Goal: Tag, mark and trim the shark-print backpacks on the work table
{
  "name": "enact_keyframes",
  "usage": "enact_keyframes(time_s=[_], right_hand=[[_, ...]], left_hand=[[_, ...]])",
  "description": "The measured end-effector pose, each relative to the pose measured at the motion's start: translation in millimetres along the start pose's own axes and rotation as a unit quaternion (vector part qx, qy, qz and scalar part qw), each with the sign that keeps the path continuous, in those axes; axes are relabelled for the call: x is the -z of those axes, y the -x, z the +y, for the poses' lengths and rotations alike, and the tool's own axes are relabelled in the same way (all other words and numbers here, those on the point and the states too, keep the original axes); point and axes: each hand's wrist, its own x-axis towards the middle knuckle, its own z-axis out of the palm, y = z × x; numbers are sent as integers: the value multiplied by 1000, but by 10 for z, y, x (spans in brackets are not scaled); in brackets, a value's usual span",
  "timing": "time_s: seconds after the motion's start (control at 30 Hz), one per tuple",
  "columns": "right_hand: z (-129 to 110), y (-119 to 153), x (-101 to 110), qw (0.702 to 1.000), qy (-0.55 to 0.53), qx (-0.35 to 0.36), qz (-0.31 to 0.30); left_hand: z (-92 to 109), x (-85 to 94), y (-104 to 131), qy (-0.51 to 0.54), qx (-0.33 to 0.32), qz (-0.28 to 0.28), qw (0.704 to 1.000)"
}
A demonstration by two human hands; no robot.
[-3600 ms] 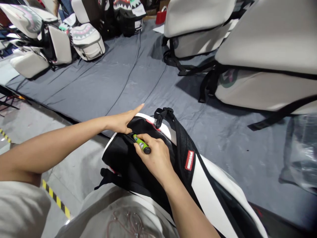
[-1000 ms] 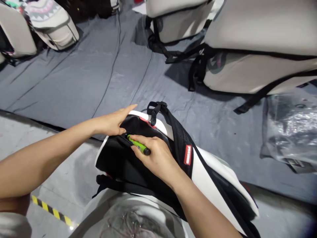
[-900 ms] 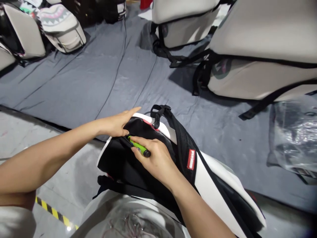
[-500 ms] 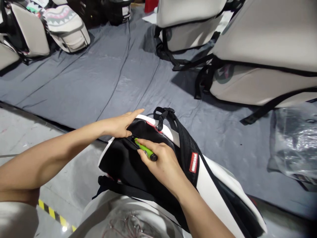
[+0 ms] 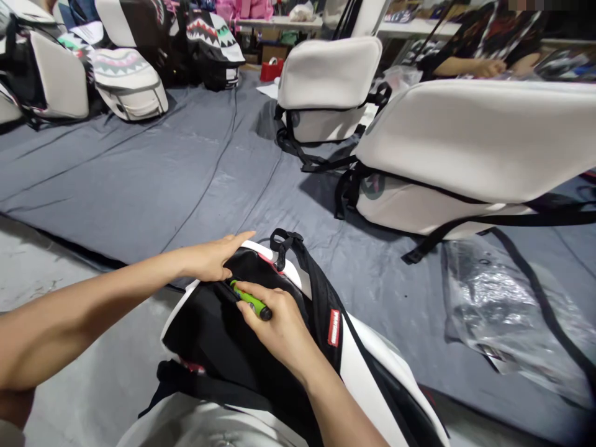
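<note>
Lime-green and black-ended, a slim handheld tool [image 5: 252, 300] sits clenched in the grip of the right hand [image 5: 282, 323] at 7 o'clock, tilted, its far end at the dark panel of a black-and-white backpack [image 5: 218, 335]. The left hand [image 5: 207, 259] rests at the backpack's white-trimmed edge, index finger extended and thumb beside the tool's far end; whether its grip pinches the material cannot be told. The backpack lies at 6 o'clock, against the near side of a grey-covered worktop [image 5: 177, 167], a red label [image 5: 334, 328] showing on its black strap. At 4 o'clock, a clear plastic bag [image 5: 503, 310] lies near a large pale bag [image 5: 475, 136] at 2 o'clock. A smaller pale bag [image 5: 328, 71] stands toward 12 o'clock, near a red object [image 5: 271, 69]. Pictured at 10 o'clock is a pale backpack [image 5: 133, 90] with a jagged print. Beyond the large pale bag, another person's hand [image 5: 488, 67] is visible.
</note>
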Motion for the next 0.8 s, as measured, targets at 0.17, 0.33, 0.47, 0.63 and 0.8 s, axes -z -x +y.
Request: enact_keyframes(time_s=[0.17, 0.33, 0.47, 0.63, 0.8], right_hand=[[12, 16, -2, 1000, 3, -9, -2], [22, -7, -21, 1000, -3, 7, -6], [-64, 39, -103, 1000, 6, 5, 24], [-143, 104, 72, 998, -57, 31, 17], [-19, 799, 645, 955, -41, 76, 282]], left_hand=[[8, -9, 2, 8, 2, 2, 1000], [-14, 12, -6, 7, 1, 10, 1000], [-56, -50, 81, -2, -52, 23, 998], [-457, -80, -99, -4, -54, 55, 997], [-681, -126, -188, -9, -41, 69, 997]])
